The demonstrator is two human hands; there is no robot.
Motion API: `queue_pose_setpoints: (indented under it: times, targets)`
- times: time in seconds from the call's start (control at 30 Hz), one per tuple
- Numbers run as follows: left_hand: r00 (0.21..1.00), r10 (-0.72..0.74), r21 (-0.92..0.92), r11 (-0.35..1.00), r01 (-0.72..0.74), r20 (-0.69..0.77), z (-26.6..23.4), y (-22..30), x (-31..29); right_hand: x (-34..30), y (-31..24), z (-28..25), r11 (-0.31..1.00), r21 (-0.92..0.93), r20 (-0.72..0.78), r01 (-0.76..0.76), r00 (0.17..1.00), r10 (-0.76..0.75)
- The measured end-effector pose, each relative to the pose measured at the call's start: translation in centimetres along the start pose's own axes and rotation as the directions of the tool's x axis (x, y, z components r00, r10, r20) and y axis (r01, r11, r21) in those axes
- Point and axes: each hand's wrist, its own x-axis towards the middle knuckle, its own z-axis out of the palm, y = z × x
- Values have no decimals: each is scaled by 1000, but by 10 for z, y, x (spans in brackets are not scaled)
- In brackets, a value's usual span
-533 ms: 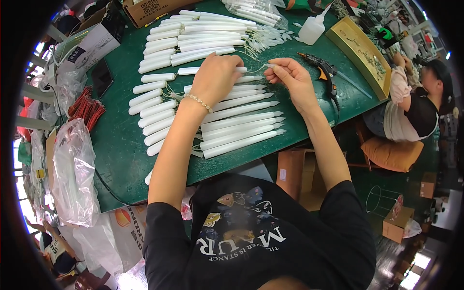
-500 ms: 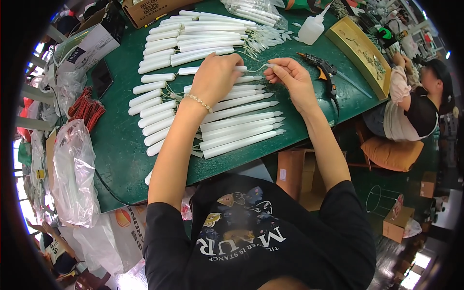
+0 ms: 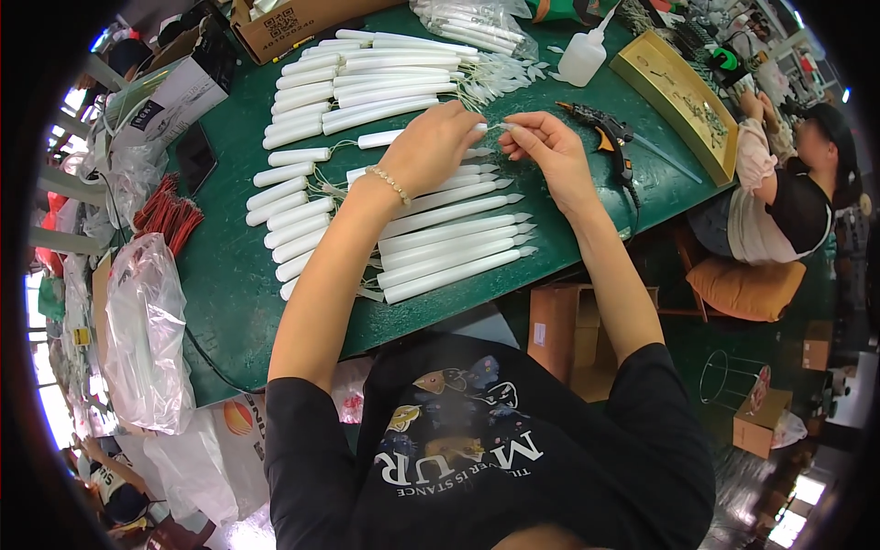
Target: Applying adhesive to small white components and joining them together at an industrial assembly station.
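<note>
Left hand (image 3: 431, 147) and candle (image 3: 375, 139) moved right, nearer the glue gun (image 3: 616, 130).

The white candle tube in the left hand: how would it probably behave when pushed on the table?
The white candle tube would probably roll, as its sides look round. It seems stiff: its body looks straight in the left hand. The thin wire at its end could limit rolling, since it appears to reach the shorter white tube.

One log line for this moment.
left hand: gripping white candle tube | right hand: at thin wire, hold unclear | glue gun: on green table
</note>
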Motion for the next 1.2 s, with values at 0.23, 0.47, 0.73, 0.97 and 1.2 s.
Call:
queue_pose_setpoints:
  times: [0.23, 0.47, 0.73, 0.97, 1.2]
  targets:
    - [983, -138, -60, 987, 147, 124, -9, 16, 7, 0, 2, -2, 1000, 5, 16, -12, 1000, 12]
    - [991, -44, -65, 997, 53, 123, -5, 8, 6, 2, 5, -3, 1000, 13, 36, -13, 999, 13]
    - [973, -134, -61, 987, 148, 190, -11, 10, 3, 1, 7, -2, 996, -84, 50, 10, 999, -6]
    - [963, -101, -37, 993, 113, 249, -10, 3, 1, 2, 10, 1, 972, -229, 74, 44, 997, -27]
    - [923, -136, -61, 984, 168, 359, -10, -7, 6, 6, 12, -2, 972, -234, 97, 11, 995, 12]
